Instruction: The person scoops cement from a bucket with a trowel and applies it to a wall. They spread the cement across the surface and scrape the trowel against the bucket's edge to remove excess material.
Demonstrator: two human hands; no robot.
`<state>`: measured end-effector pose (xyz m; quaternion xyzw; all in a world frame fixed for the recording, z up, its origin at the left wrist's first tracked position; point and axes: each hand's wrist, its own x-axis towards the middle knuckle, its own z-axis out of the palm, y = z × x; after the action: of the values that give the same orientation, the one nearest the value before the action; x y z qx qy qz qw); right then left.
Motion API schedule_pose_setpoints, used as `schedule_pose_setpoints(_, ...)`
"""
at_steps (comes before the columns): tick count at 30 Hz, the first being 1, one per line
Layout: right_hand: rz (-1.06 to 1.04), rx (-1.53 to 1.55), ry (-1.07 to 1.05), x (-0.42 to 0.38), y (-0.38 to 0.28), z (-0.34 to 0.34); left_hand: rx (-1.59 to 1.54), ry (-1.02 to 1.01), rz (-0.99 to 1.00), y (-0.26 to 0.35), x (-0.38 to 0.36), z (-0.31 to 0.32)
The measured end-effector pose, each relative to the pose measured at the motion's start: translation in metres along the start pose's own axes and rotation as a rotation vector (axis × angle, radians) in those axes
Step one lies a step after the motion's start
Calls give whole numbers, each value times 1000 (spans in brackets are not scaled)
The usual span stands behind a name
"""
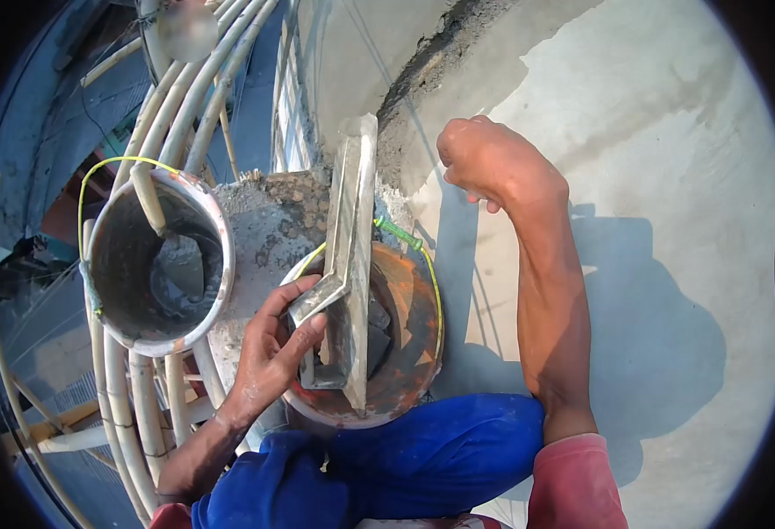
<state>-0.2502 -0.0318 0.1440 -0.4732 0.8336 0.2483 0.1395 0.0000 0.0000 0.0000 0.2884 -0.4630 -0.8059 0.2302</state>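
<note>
My left hand (pixel 268 357) is closed round the bent end of a long grey metal profile tool (pixel 350 220), coated with cement. The tool lies across the top of an orange-stained bucket (pixel 414 326) with a yellow-green cord handle and grey material inside. To the right of the tool, my right hand (pixel 493 163) hangs over the plastered surface, its fingers curled and turned away; what they hold, if anything, is hidden. A second bucket (pixel 220 291), whitish outside, stands to the left with a wooden handle and grey wet mix in it.
Bamboo poles (pixel 145 397) run along the left, with a drop and lower roofs beyond them. A rough concrete ledge (pixel 264 220) lies between the buckets. Smooth plaster (pixel 661 132) extends right, with a rough dark crack (pixel 432 62) at the top. My blue-clad knees are below.
</note>
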Motion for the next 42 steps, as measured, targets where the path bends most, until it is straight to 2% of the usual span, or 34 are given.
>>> schedule_pose_setpoints(2,-74,2,387,-10,6,1,127,-100,43,-29,6,7)
schedule_pose_setpoints(3,-64,-12,410,-24,11,-18,220,-154,97,-25,5,18)
schedule_pose_setpoints(5,-267,43,501,-32,4,-20,446,-229,119,-43,10,24)
schedule_pose_setpoints(7,-321,87,466,-31,-7,-17,583,-264,191,-57,14,34)
schedule_pose_setpoints(9,-498,80,398,-16,-25,-5,578,-295,145,-81,21,37)
schedule_pose_setpoints(11,-566,85,273,-1,-55,1,612,-327,186,-109,26,32)
schedule_pose_setpoints(13,-681,95,281,16,-95,18,669,-297,168,-111,23,30)
schedule_pose_setpoints(14,-743,97,280,24,-118,24,678,-237,152,-103,26,24)
schedule_pose_setpoints(16,-1011,191,564,41,-151,49,904,-383,-77,-65,20,24)
schedule_pose_setpoints(17,-1032,187,568,54,-169,55,904,-361,-76,-43,20,17)
schedule_pose_setpoints(19,-1308,57,911,83,-215,64,916,-79,91,5,8,-7)
schedule_pose_setpoints(20,-1320,64,914,92,-236,65,854,153,189,25,4,-21)
schedule_pose_setpoints(21,-1346,-90,949,98,-256,64,791,379,289,42,2,-39)
schedule_pose_setpoints(22,-1365,-244,980,105,-273,65,764,654,481,52,1,-60)
schedule_pose_setpoints(23,-1370,-234,991,113,-291,68,697,935,579,64,2,-78)
schedule_pose_setpoints(25,-1445,-398,1148,129,-321,78,766,1313,545,74,-6,-134)
schedule_pose_setpoints(27,-1386,-482,1196,136,-334,88,1103,1518,471,58,-16,-209)
schedule_pose_setpoints(29,-1241,-782,1129,141,-337,98,696,1363,136,44,-27,-250)
schedule_pose_setpoints(30,-1283,-735,1121,145,-342,105,591,1225,-43,38,-30,-266)
schedule_pose_setpoints(31,-1278,-730,1128,139,-341,101,565,1143,-50,30,-28,-270)
schedule_pose_setpoints(33,-1253,-835,871,121,-334,101,471,917,-33,25,-26,-273)
schedule_pose_setpoints(34,-1190,-793,707,108,-329,96,459,921,-20,25,-23,-276)
schedule_pose_setpoints(37,-1200,-652,650,87,-284,78,396,944,32,18,-17,-280)
schedule_pose_setpoints(39,-1000,-581,566,74,-255,55,499,1025,47,17,-11,-273)
schedule_pose_setpoints(41,-991,-295,943,91,-221,60,559,1065,89,32,-4,-240)
schedule_pose_setpoints(42,-982,-292,942,90,-212,55,623,1111,131,39,-1,-223)
